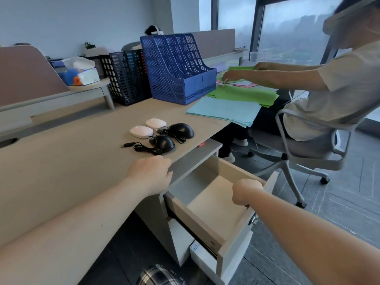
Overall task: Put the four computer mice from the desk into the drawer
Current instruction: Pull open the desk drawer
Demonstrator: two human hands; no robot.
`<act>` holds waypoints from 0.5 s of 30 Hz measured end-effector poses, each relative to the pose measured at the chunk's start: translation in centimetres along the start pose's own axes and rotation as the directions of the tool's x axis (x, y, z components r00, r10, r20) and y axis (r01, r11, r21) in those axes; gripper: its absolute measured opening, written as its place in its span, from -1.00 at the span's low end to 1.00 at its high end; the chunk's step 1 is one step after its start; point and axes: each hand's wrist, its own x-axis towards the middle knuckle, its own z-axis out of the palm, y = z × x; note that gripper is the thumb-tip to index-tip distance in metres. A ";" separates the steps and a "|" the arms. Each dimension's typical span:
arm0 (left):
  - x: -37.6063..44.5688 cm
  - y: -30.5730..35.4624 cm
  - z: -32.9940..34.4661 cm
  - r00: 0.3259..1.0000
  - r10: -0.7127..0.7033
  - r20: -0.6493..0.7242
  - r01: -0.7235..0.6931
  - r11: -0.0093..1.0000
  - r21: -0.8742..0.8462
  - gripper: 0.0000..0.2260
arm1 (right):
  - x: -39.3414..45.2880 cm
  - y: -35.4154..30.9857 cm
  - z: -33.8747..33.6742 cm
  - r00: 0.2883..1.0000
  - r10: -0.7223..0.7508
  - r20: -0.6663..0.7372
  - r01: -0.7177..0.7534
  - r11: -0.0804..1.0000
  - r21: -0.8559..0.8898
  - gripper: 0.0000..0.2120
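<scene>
Two white mice [141,131] [156,123] and two black corded mice [162,142] [181,130] lie grouped on the beige desk [61,161], cables coiled beside them. Below the desk edge the top drawer [207,221] stands pulled out, its pale bottom bare. My right hand [246,192] is closed over the drawer's front panel at its top edge. My left hand [151,173] rests on the desk edge, fingers curled over the rim, holding nothing. It sits just in front of the nearer black mouse.
A blue file rack [176,68] and a black one [127,77] stand at the back of the desk. Green and blue papers [226,110] cover the right end, where a seated person [329,89] in an office chair [308,149] sorts them. A tissue box [82,75] sits far left.
</scene>
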 end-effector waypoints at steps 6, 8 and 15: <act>0.1 0.0 0.3 1.000 -0.020 0.000 0.020 1.000 -0.002 -0.76 | -0.9 1.1 0.3 0.997 0.020 0.071 -0.018 1.000 -0.023 -0.85; 0.1 -0.3 0.5 0.999 -0.036 0.004 0.037 0.999 -0.015 -0.74 | -0.6 1.2 0.3 0.996 0.027 0.080 -0.026 1.000 -0.009 -0.80; 1.9 -1.0 1.4 0.981 -0.191 -0.020 0.186 0.971 -0.149 -0.64 | 1.3 -1.3 -2.6 0.969 -0.018 -0.246 0.078 0.969 0.236 -0.66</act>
